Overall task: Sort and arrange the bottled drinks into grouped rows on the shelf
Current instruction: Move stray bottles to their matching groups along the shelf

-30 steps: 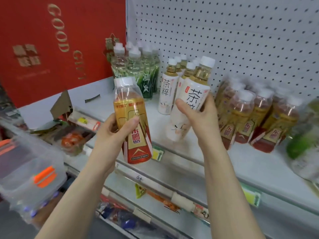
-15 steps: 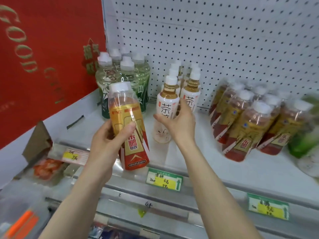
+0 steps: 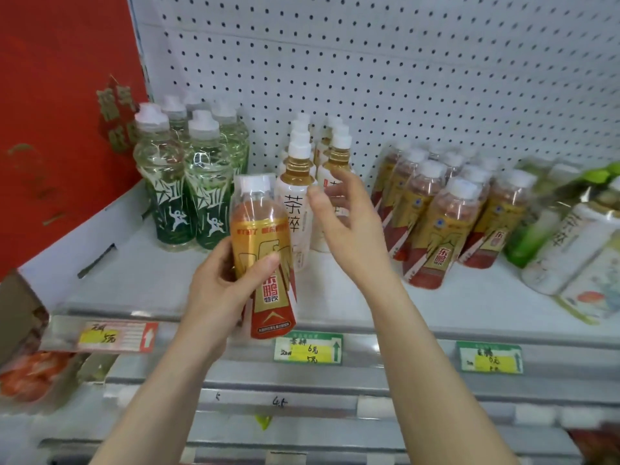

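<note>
My right hand (image 3: 349,226), fingers loose and empty, has left its tea bottle (image 3: 339,159) in the tea row (image 3: 297,203); my left hand (image 3: 221,290) still grips the unsorted energy drink (image 3: 265,263).

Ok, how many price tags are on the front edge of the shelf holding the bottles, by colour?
Red-and-white price tag: 1
Green price tags: 2
Total: 3
</note>
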Motion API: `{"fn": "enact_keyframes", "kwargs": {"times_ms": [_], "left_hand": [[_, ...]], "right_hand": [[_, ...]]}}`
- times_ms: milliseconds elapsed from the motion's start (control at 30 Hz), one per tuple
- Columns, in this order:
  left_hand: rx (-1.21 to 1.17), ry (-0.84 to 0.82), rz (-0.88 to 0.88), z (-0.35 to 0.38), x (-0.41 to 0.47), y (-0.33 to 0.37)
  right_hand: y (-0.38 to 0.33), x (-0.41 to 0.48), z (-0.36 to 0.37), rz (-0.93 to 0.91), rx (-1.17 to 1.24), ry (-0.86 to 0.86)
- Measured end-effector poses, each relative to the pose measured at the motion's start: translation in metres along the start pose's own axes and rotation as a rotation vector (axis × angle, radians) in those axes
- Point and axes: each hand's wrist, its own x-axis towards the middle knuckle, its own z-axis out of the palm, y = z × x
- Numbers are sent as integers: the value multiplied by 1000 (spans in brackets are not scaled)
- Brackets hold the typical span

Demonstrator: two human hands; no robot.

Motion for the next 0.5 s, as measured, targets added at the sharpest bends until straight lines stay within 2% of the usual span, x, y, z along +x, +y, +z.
{"fn": "enact_keyframes", "kwargs": {"times_ms": [100,167,333,433,500], "left_hand": [[6,-77,44,21,4,1],[40,-128,77,38,5,2],[138,-240,147,94,-1,3],[233,-399,178,121,-1,10],[287,-445,222,135,9,18]], "right_hand": [[-26,-16,-26,26,109,-204],[-33,-23,-38,43,52,-238],[-25,-37,-81,75,-57,-21],[-16,-40,-122,125,-55,52],[-8,-42,-150,137,-69,104]]}}
